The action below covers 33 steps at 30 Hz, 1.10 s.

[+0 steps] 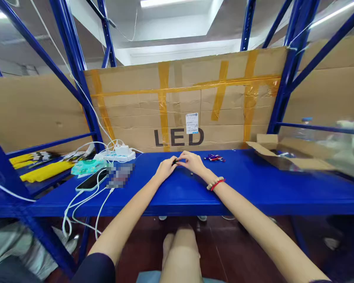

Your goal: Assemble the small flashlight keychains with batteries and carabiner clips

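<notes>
Arms stretched out, the left hand (165,169) and right hand (192,162) meet, both pinching a tiny black piece (174,161) over the blue desk's (177,194) far half. Mostly hidden, so can't really tell its shape.

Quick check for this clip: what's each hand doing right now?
Left hand: closed, holding a small black part.
Right hand: fingers bent at the same part; whether they grip it cannot be told.
</notes>
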Available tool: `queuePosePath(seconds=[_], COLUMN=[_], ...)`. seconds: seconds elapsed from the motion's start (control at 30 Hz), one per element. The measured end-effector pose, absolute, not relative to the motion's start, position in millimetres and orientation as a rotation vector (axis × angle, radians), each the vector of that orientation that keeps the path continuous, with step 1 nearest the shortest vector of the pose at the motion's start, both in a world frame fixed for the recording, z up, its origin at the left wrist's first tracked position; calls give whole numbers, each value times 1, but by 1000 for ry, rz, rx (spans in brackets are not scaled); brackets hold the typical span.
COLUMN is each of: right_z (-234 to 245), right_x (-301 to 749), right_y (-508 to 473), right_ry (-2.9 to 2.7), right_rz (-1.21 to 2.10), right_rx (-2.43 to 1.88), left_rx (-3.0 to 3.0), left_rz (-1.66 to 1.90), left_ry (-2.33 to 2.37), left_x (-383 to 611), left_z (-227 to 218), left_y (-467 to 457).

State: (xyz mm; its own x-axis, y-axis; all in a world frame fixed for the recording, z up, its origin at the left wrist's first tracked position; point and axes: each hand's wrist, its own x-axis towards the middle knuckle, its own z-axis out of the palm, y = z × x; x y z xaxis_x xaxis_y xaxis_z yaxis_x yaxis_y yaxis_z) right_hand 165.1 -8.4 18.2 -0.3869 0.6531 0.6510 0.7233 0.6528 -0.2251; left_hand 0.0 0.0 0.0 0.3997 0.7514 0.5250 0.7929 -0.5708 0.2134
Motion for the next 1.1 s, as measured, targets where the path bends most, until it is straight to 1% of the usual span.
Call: queuePosePath(seconds=[0.2,0.43,0.5,0.63,0.73,0.83,1.1], right_z=[18,32,34,34,30,26,27], right_x=[164,178,186,200,202,201,199], right_y=[-8,-15,-14,-9,-4,-1,-2], right_ry=[-2138,-2223,-2304,-2328,-2266,-2238,-2243], right_rz=[-106,102,236,762,942,936,726], right_rx=[-1114,-1336,-1398,-1441,-1374,-1320,-1378], left_rx=[-2578,-2530,-2524,-2516,-2502,-2507,-2520], left_rz=[-864,-899,-914,-911,-907,-896,-842], left_ry=[-1462,-1581,-1586,-1576,-1596,-1591,-1550], left_x=[2,3,3,3,3,3,3], left_z=[3,6,6,6,6,6,7], left_y=[-3,-6,-7,-7,-6,-6,-7])
